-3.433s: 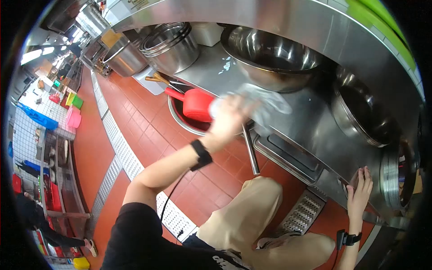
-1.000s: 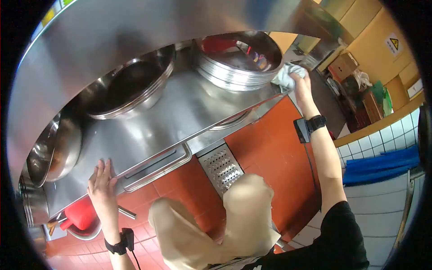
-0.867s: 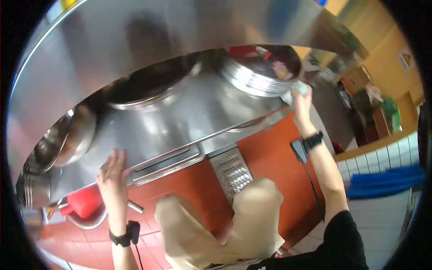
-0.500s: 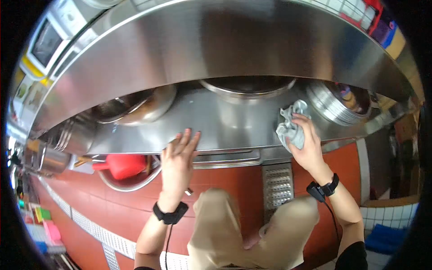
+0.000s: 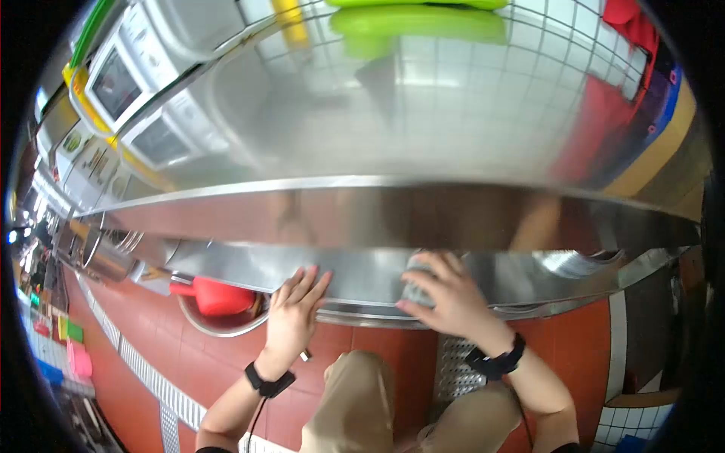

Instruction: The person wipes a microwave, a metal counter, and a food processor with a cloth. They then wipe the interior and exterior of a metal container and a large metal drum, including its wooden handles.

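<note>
Under a stainless steel worktop (image 5: 468, 219) runs a lower metal shelf (image 5: 355, 275). My right hand (image 5: 445, 298) presses a crumpled grey cloth (image 5: 418, 281) onto that shelf, near its middle; the fingers cover much of the cloth. To the left, my left hand (image 5: 296, 309) rests its fingertips on the shelf's front edge, fingers spread, holding nothing. Right of my right hand, the rims of stacked metal pans (image 5: 578, 263) show on the shelf, partly hidden by the worktop.
Below the shelf at left, a metal bowl (image 5: 219, 330) on the floor holds a red plastic scoop (image 5: 223, 297). Metal pots (image 5: 106, 257) stand at far left. A microwave (image 5: 121, 79) and green items (image 5: 419, 24) are beyond the worktop. A perforated metal strip (image 5: 457, 366) crosses the red floor.
My right hand has moved left along the shelf with the cloth. My view has tilted up, so the worktop's top shows and hides more of the shelf. The left hand stays at the edge.
</note>
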A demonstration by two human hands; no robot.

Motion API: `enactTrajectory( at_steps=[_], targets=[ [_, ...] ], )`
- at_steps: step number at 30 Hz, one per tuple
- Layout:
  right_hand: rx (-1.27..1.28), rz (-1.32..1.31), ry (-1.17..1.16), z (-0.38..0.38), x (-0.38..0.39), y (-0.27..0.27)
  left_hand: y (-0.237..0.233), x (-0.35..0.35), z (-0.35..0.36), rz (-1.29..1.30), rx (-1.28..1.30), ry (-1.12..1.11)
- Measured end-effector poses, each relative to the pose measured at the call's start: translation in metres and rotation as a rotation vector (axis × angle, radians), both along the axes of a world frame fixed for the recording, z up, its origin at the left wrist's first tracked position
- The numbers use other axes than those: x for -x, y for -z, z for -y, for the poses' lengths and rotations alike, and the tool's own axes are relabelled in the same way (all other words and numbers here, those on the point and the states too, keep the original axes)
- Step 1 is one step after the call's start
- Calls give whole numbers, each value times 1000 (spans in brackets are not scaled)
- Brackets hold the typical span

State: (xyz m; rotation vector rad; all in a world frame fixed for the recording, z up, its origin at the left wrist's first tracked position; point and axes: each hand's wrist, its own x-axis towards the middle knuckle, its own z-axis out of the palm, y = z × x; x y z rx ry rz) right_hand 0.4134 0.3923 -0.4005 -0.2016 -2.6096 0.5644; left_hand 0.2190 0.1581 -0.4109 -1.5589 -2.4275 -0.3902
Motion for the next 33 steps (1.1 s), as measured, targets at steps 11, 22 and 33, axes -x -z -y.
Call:
enactTrajectory(
  at_steps=[11, 22, 33],
  targets=[
    [782, -194, -118, -25, -97, 34, 5, 0, 21, -432, 324, 238],
    [555, 227, 310, -59, -248, 23, -16, -14, 16, 27, 693, 389],
    [780, 645, 763, -88, -432, -128, -294, -198, -16, 1035, 866, 178]
  ],
)
